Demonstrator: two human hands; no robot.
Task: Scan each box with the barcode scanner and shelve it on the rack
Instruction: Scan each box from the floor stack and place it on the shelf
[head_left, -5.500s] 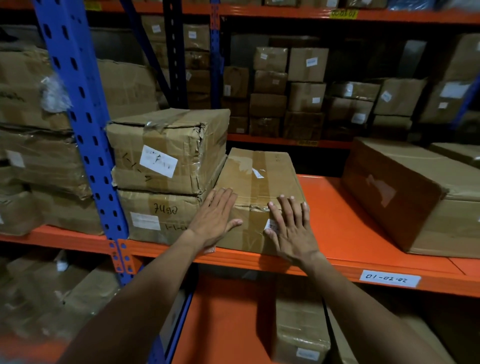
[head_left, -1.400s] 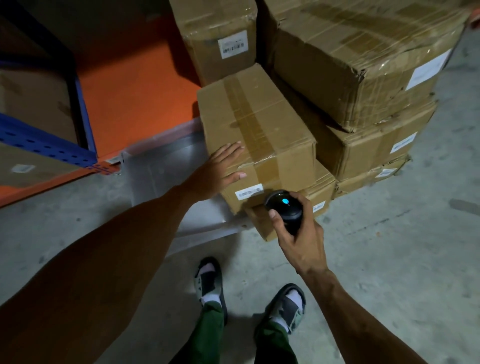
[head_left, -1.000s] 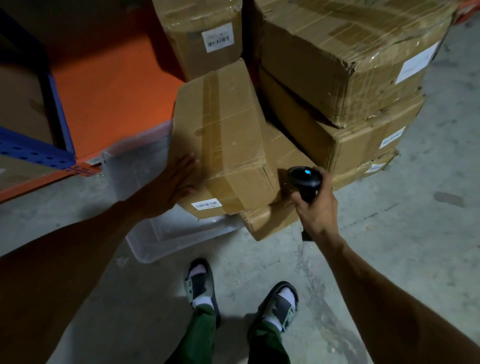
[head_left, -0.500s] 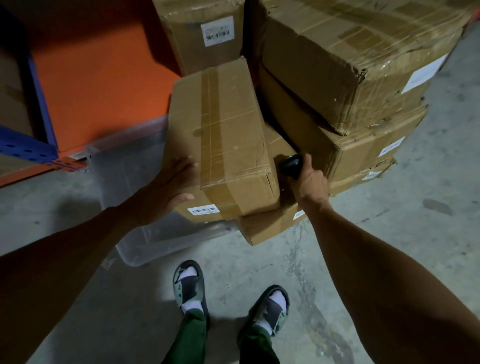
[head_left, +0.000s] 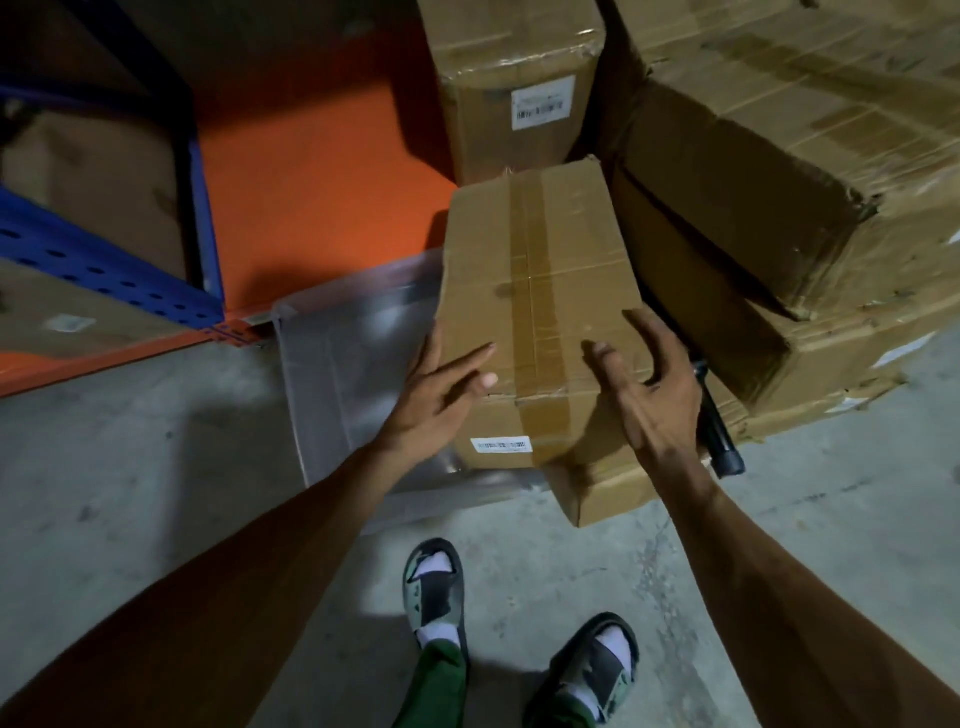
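Observation:
A taped cardboard box (head_left: 540, 270) with a barcode label (head_left: 501, 445) on its near face rests tilted on a flatter box (head_left: 613, 488) on the floor. My left hand (head_left: 436, 389) grips its left near corner, thumb on top and fingers down the side. My right hand (head_left: 654, 395) is spread over the right near corner with nothing in it. The black barcode scanner (head_left: 719, 441) lies on the flatter box just behind my right hand, partly hidden by it.
A clear plastic bin (head_left: 353, 364) stands left of the box, against the orange bottom shelf (head_left: 311, 182) and blue rack upright (head_left: 104, 260). Large wrapped boxes (head_left: 779, 182) are stacked at right; an upright labelled box (head_left: 514, 88) stands behind. My sandalled feet (head_left: 436, 592) are on concrete.
I turned from the shelf to the floor pile and scanned the box. My right hand has since laid the scanner down and come onto the box; my left hand slid to its corner.

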